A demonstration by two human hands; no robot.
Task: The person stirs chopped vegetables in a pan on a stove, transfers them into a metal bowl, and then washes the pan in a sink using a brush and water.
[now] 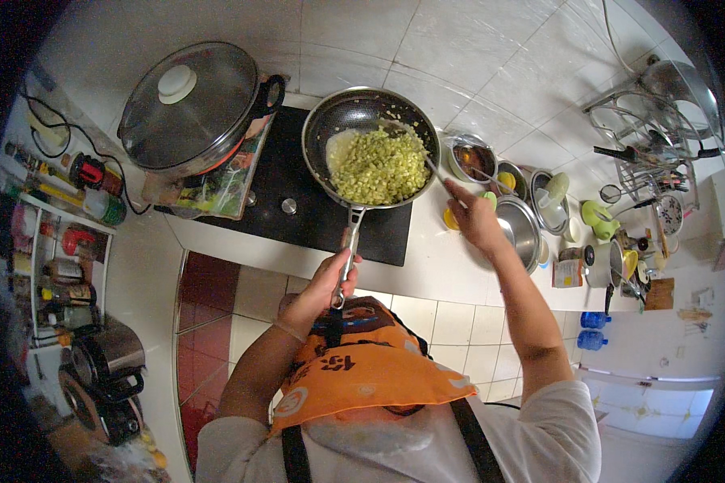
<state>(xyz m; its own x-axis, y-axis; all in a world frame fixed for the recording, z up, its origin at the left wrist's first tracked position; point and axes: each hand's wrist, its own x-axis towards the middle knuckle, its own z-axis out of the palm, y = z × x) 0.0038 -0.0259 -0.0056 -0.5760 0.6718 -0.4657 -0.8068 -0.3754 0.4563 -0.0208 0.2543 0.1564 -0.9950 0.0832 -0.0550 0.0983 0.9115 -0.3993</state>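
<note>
A deep frying pan point(371, 99) rests over the black cooktop point(223, 232), holding a heap of chopped green vegetable pieces point(380, 166) with a pale, whitish patch at the left of the heap. My left hand point(332, 275) is closed around the pan's long metal handle. To the pan's right, my right hand point(476, 220) grips a metal cooking utensil point(434, 166), whose far end lies in the chopped pieces at the pan's right side. The shape of that end is partly hidden by the food.
A large lidded pan point(190, 121) stands at the left on printed matter. Right of the cooktop are a steel bowl with dark contents point(472, 162), a large steel bowl point(519, 229) and a bowl with a pale green vegetable point(557, 188). A wire dish rack point(640, 139) stands farther right.
</note>
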